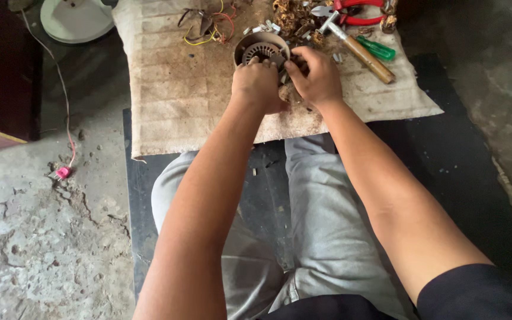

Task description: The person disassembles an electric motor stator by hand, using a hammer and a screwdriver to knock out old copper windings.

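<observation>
A round grey metal motor stator (pixel 258 47) with slotted teeth inside stands on a dirty beige cloth (pixel 173 89). My left hand (pixel 257 86) grips its near rim. My right hand (pixel 314 77) pinches at the rim's right side, fingers closed on the edge; what lies between the fingertips is hidden. A clump of old copper winding wire (pixel 291 13) lies just behind the stator.
A wooden-handled hammer (pixel 360 50), a green-handled screwdriver (pixel 377 48) and red-handled pliers (pixel 357 12) lie at the cloth's far right. Loose coloured wires (pixel 211 26) sit far left of the stator. A white round housing (pixel 75 19) and a pink plug (pixel 62 172) lie on the concrete floor.
</observation>
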